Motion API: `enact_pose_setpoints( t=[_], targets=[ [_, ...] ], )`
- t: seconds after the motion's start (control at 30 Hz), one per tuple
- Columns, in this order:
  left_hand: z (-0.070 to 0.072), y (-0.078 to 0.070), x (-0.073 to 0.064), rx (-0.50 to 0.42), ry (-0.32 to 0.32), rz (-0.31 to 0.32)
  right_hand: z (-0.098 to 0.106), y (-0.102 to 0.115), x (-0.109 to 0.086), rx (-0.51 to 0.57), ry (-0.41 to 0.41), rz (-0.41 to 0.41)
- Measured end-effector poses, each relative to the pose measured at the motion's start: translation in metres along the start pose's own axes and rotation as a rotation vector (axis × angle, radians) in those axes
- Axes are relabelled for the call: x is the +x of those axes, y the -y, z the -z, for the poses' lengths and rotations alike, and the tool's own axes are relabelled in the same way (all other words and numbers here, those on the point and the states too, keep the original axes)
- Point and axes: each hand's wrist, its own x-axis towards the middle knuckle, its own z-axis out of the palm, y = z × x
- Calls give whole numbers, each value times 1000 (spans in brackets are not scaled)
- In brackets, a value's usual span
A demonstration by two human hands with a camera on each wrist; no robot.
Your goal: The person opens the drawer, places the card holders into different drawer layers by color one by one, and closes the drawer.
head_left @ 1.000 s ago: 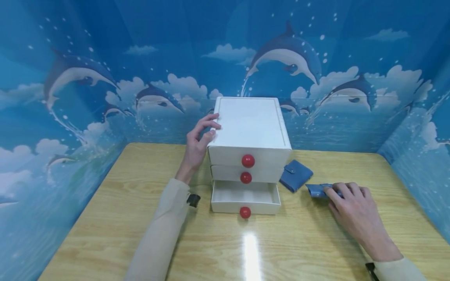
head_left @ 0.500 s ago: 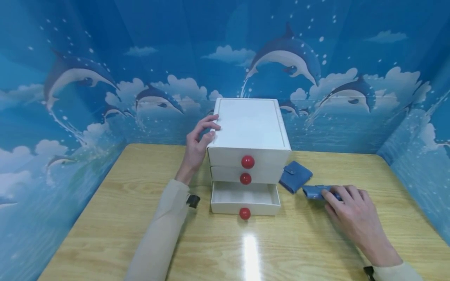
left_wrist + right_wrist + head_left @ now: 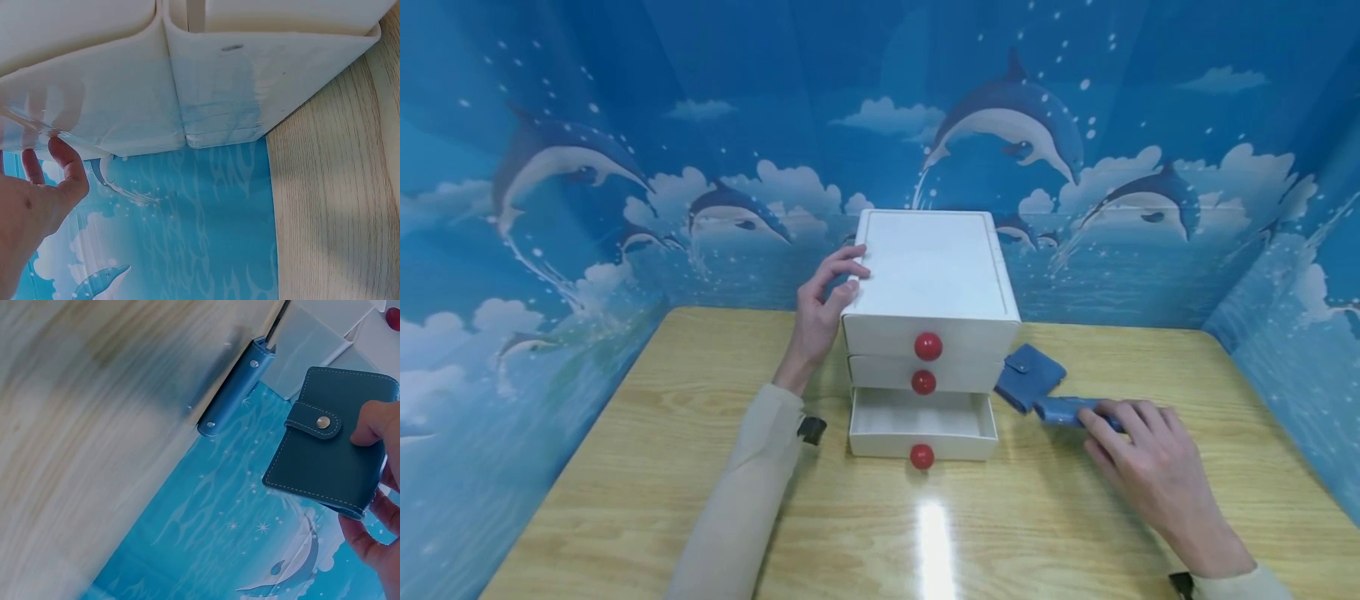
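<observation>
My left hand (image 3: 820, 312) rests at the upper left edge of a white drawer cabinet (image 3: 936, 262). Its fingers touch the top, and in the left wrist view the thumb (image 3: 65, 153) meets the cabinet's side. To the right, my right hand (image 3: 1150, 462) pinches a dark blue snap wallet (image 3: 325, 462) between thumb and fingers, held above the table. A second blue wallet (image 3: 1032, 377) lies on the table against the cabinet's right side, just left of the held one. The lowest drawer (image 3: 887, 445) is pulled out, with nothing seen inside.
The wooden table (image 3: 700, 433) runs up to a blue dolphin-print backdrop (image 3: 760, 100) at the back and sides. Both upper drawers are pushed in, each with a red knob (image 3: 928, 346). The lowest drawer's knob (image 3: 922, 456) juts toward the front.
The right hand has shifted slightly left with its wallet, bringing it closer to the wallet on the table. My left hand keeps its place on the cabinet; the drawers look unchanged.
</observation>
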Motion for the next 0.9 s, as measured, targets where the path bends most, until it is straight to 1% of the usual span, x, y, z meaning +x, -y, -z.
enact_pose_setpoints(
  t=[0.1, 0.2, 0.33, 0.63, 0.9],
  targets=[
    [0, 0, 0, -2, -1, 1, 0, 3, 3, 37, -54, 12],
    [0, 1, 0, -5, 0, 0, -1, 7, 7, 80, -130, 29],
    [0, 1, 0, -13, 2, -10, 0, 12, 11, 113, -186, 58],
    [-2, -1, -1, -32, 2, -7, 4, 25, 21, 145, -252, 126],
    [-1, 1, 0, -9, 1, -2, 4, 37, 34, 183, -335, 184]
  ],
)
